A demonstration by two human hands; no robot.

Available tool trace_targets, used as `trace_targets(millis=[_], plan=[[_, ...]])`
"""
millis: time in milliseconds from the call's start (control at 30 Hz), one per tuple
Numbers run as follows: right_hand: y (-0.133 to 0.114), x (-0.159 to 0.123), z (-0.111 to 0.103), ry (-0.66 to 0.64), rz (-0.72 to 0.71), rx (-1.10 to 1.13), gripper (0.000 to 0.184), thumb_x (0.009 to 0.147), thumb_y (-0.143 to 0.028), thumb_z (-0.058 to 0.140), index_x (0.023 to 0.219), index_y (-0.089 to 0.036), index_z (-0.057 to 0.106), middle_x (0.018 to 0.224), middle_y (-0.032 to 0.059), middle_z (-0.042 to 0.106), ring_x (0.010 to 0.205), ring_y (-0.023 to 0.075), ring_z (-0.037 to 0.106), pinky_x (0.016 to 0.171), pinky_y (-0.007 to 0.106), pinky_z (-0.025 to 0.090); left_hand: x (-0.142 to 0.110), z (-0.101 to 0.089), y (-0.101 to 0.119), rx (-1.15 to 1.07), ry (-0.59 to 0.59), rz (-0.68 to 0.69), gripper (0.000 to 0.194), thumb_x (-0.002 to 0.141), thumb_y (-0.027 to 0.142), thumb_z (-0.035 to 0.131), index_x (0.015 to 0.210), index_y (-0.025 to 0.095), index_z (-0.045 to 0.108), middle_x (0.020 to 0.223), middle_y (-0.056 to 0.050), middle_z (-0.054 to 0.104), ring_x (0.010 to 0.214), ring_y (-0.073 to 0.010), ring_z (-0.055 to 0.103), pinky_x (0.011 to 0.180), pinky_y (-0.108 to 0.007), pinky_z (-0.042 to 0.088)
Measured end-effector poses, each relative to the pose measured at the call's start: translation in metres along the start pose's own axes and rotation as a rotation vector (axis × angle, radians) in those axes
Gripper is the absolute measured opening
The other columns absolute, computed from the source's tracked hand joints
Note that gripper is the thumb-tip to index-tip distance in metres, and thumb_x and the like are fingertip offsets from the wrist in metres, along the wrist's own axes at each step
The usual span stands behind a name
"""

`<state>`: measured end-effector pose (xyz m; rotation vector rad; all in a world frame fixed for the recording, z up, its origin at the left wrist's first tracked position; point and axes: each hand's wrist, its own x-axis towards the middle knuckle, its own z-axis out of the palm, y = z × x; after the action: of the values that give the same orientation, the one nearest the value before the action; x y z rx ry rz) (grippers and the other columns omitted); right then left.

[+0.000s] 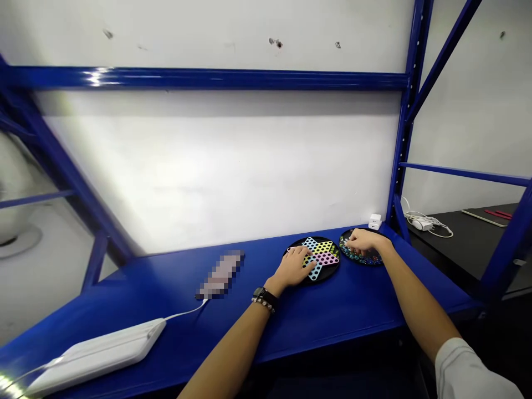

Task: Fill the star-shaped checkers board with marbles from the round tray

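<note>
A round black Chinese checkers board [331, 258] lies on the blue shelf, its star in yellow, pink and light blue with dark holes. Across its left side rests my left hand [294, 267], palm down with the fingers spread, covering part of the star. Just to the right is a round black tray [376, 258] of small coloured glass marbles [354, 254]. My right hand [363, 240] reaches down into that tray with its fingers bent and drawn together. Whatever the fingertips hold is too small to make out.
A blurred-out phone-like slab [222, 273] lies to the left, with a white cable [185, 314] running to a long white device [100, 354]. White charger blocks [374, 221] stand behind the tray. Blue uprights [403, 133] and a white wall [233, 172] border the shelf.
</note>
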<state>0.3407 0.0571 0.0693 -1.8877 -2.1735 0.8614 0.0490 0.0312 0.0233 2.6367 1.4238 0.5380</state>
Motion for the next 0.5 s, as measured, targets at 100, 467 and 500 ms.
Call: trace_targets(millis=[100,467,500], plan=[[-0.008,-0.006,0.000,-0.104,0.025,-0.032,0.040,0.085,-0.051,0.057,0.071,-0.015,0.063,0.074,0.0082,0.072,0.055,0.0159,0.066,0.048,0.023,0.047,0.000,0.000,0.000,-0.010,-0.007,-0.005,0.033,0.091,0.049,0.045,0.109,0.023,0.056,0.123,-0.008,0.058,0.118,-0.0287,0.050,0.100,-0.045,0.040],[-0.030,-0.014,0.008,0.050,0.086,-0.136,0.047,0.087,-0.061,0.048,0.085,-0.016,0.062,0.069,0.0094,0.068,0.053,0.0188,0.064,0.051,0.028,0.048,0.001,0.004,-0.004,-0.015,0.011,0.003,0.035,0.091,0.050,0.045,0.109,0.023,0.057,0.120,-0.008,0.059,0.116,-0.0277,0.051,0.100,-0.043,0.040],[-0.029,-0.013,0.008,0.068,0.079,-0.123,0.048,0.088,-0.061,0.046,0.084,-0.016,0.062,0.070,0.0099,0.068,0.053,0.0187,0.064,0.052,0.028,0.048,0.001,0.004,-0.004,-0.014,0.013,0.004,0.035,0.091,0.050,0.045,0.109,0.023,0.057,0.119,-0.008,0.059,0.115,-0.0275,0.051,0.100,-0.043,0.040]])
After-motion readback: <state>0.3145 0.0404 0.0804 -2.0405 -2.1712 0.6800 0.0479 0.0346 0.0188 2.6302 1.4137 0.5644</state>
